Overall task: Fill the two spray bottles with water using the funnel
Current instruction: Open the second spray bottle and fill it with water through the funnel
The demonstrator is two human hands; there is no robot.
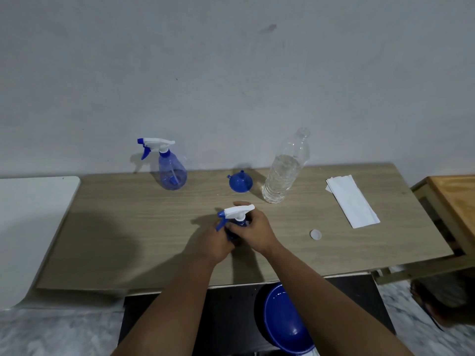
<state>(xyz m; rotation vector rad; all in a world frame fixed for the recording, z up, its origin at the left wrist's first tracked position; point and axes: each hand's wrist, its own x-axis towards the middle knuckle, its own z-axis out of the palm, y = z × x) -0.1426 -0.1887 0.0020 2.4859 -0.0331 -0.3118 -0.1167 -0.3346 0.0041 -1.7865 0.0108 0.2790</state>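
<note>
A blue spray bottle with a white trigger head (237, 213) stands at the middle of the wooden table (133, 227). My left hand (214, 242) grips its body, and my right hand (257, 231) curls round its neck just under the head. A second blue spray bottle (171, 170) stands upright at the back left, head on. A small blue funnel (241, 181) lies mouth-down behind my hands. To its right stands a clear water bottle (285, 170), uncapped and partly full. Its white cap (315, 234) lies on the table to the right.
A folded white paper towel (352, 201) lies at the right of the table. A white surface (30, 214) adjoins the left edge and a wooden stand (452, 201) the right. A blue bowl-like object (285, 319) sits below the table's front edge. The wall is close behind.
</note>
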